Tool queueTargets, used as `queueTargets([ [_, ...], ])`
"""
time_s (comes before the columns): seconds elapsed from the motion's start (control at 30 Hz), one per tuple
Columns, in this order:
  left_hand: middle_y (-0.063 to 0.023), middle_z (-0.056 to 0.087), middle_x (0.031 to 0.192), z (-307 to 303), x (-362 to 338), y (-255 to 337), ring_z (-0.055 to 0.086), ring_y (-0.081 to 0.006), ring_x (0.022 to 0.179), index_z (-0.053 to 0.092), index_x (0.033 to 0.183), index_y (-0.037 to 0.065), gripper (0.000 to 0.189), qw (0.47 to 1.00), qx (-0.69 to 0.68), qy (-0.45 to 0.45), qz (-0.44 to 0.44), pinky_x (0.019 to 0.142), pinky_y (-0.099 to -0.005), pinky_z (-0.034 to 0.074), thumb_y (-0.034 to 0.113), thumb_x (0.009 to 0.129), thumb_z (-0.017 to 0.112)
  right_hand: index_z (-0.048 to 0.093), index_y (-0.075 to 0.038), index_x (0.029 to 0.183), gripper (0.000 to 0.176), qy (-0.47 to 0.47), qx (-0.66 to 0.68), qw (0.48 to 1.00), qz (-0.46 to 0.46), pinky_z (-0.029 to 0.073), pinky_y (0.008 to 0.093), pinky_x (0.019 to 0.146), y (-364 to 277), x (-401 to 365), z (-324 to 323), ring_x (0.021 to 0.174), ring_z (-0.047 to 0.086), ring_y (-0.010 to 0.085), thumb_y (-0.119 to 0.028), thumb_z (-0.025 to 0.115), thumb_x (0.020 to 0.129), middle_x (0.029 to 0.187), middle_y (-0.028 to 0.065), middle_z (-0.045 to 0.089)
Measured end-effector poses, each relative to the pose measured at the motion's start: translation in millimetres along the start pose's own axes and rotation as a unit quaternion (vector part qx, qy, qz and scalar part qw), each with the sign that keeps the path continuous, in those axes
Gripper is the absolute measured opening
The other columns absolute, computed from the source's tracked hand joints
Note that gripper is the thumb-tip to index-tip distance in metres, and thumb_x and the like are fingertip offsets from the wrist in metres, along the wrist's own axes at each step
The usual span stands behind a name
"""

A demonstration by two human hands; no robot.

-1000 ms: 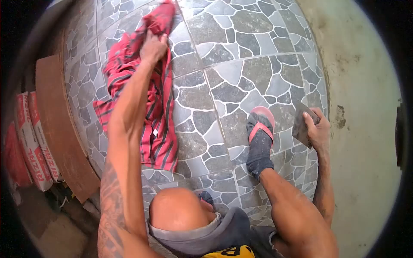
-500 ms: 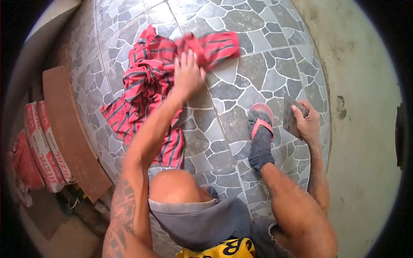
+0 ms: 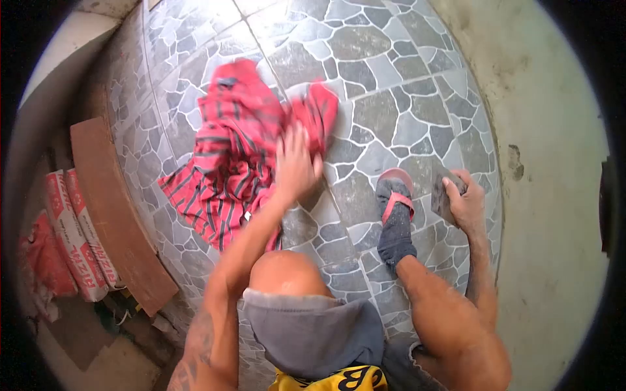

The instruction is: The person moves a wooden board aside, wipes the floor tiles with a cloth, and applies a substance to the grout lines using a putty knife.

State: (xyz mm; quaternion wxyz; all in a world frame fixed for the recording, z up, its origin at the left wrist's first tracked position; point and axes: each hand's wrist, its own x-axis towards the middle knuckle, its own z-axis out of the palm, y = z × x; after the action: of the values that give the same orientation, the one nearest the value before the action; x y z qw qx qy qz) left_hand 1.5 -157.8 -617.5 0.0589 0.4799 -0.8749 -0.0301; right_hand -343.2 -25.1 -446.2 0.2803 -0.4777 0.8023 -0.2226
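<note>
A red cloth with dark stripes [image 3: 238, 140], perhaps a shirt, lies crumpled on the tiled floor [image 3: 365, 104]. My left hand [image 3: 297, 166] rests palm down on its right part, fingers stretched out and pressing on the fabric. The cloth's upper edges are blurred by motion. Over at the right, my right hand [image 3: 467, 199] is closed around the handle of a flat trowel [image 3: 441, 195], its grey blade upright beside my foot. The fingers of that hand are partly hidden behind the handle.
My foot in a grey sock and pink flip-flop [image 3: 396, 202] stands between the cloth and the trowel. A bare wall [image 3: 541, 228] bounds the right side. On the left are a curved-looking brown board [image 3: 120, 215] and red-and-white bags [image 3: 75, 241].
My left hand has drawn back toward me and slightly right, dragging the cloth and bunching it. My right hand keeps hold of the trowel in nearly the same place.
</note>
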Motion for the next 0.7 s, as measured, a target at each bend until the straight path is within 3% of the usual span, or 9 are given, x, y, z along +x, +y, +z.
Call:
queueTargets([
  [0.1, -0.0196, 0.032, 0.159, -26, -79, 19, 0.032, -0.0363, 0.146, 0.044, 0.145, -0.002, 0.078, 0.992, -0.074, -0.104, 0.003, 0.115, -0.0558, 0.028, 0.047, 0.087, 0.062, 0.067, 0.000, 0.108, 0.023, -0.013, 0.028, 0.999, 0.027, 0.050, 0.0320, 0.075, 0, -1, 4, 0.080, 0.065, 0.0167, -0.016, 0.067, 0.091, 0.087, 0.0116, 0.071],
  [0.2, -0.0172, 0.029, 0.161, -13, -64, 11, 0.030, -0.0355, 0.147, 0.040, 0.149, 0.002, 0.079, 0.995, -0.065, -0.072, -0.005, 0.114, -0.0567, 0.030, 0.047, 0.088, 0.063, 0.067, 0.001, 0.107, 0.023, -0.017, 0.017, 0.999, 0.044, 0.050, 0.0325, 0.074, -6, -3, 7, 0.080, 0.066, 0.0180, -0.015, 0.067, 0.091, 0.087, 0.0134, 0.071],
  [0.23, -0.0156, 0.030, 0.161, -18, -39, 4, 0.030, -0.0351, 0.147, 0.039, 0.150, 0.003, 0.077, 0.993, -0.066, -0.094, -0.029, 0.111, -0.0571, 0.033, 0.045, 0.090, 0.062, 0.068, 0.000, 0.107, 0.022, -0.025, 0.014, 0.999, 0.039, 0.051, 0.0336, 0.073, -5, -5, 7, 0.078, 0.066, 0.0196, -0.015, 0.067, 0.091, 0.086, 0.0150, 0.071],
  [0.33, -0.0159, 0.032, 0.160, 3, 55, -39, 0.031, -0.0357, 0.147, 0.039, 0.148, 0.001, 0.071, 0.999, -0.025, 0.025, -0.019, 0.108, -0.0585, 0.037, 0.045, 0.095, 0.055, 0.068, 0.000, 0.106, 0.021, -0.033, 0.005, 0.998, 0.046, 0.051, 0.0341, 0.072, 3, -6, 5, 0.075, 0.066, 0.0206, -0.014, 0.067, 0.090, 0.085, 0.0159, 0.070],
  [0.4, -0.0161, 0.029, 0.161, 4, 115, -73, 0.030, -0.0360, 0.147, 0.036, 0.149, -0.002, 0.076, 0.996, -0.025, -0.043, -0.079, 0.110, -0.0638, 0.033, 0.051, 0.096, 0.050, 0.068, 0.001, 0.106, 0.022, -0.025, 0.006, 0.998, 0.049, 0.051, 0.0335, 0.071, 13, -6, 0, 0.074, 0.066, 0.0202, -0.014, 0.067, 0.091, 0.085, 0.0152, 0.071],
  [0.43, -0.0150, 0.030, 0.161, 20, 138, -96, 0.028, -0.0370, 0.148, 0.037, 0.150, 0.001, 0.076, 0.997, -0.007, -0.002, -0.081, 0.109, -0.0691, 0.030, 0.053, 0.095, 0.049, 0.068, 0.001, 0.106, 0.022, -0.018, 0.007, 0.999, 0.047, 0.050, 0.0331, 0.071, 18, -5, -2, 0.074, 0.066, 0.0201, -0.014, 0.067, 0.091, 0.085, 0.0150, 0.071],
  [0.53, -0.0149, 0.025, 0.164, 13, 198, -133, 0.023, -0.0382, 0.150, 0.033, 0.153, 0.001, 0.079, 0.980, 0.020, -0.116, -0.160, 0.115, -0.0666, 0.023, 0.055, 0.096, 0.044, 0.067, 0.002, 0.106, 0.022, -0.005, 0.008, 0.999, 0.036, 0.050, 0.0324, 0.071, 18, -4, -5, 0.073, 0.065, 0.0196, -0.013, 0.067, 0.091, 0.085, 0.0143, 0.071],
  [0.57, -0.0163, 0.025, 0.164, 14, 202, -137, 0.024, -0.0388, 0.150, 0.033, 0.153, 0.000, 0.080, 0.975, 0.029, -0.143, -0.167, 0.116, -0.0653, 0.022, 0.055, 0.096, 0.044, 0.067, 0.003, 0.106, 0.022, -0.005, 0.009, 0.999, 0.037, 0.050, 0.0322, 0.071, 17, -9, -5, 0.073, 0.065, 0.0193, -0.013, 0.067, 0.091, 0.084, 0.0141, 0.071],
  [0.7, -0.0232, 0.037, 0.155, 22, 160, -118, 0.035, -0.0417, 0.142, 0.044, 0.140, -0.013, 0.070, 0.996, 0.027, -0.034, -0.072, 0.112, -0.0595, 0.032, 0.041, 0.095, 0.047, 0.067, 0.002, 0.106, 0.020, -0.024, 0.011, 0.996, 0.081, 0.049, 0.0309, 0.071, 14, -23, -6, 0.075, 0.063, 0.0167, -0.013, 0.066, 0.091, 0.084, 0.0120, 0.069],
])
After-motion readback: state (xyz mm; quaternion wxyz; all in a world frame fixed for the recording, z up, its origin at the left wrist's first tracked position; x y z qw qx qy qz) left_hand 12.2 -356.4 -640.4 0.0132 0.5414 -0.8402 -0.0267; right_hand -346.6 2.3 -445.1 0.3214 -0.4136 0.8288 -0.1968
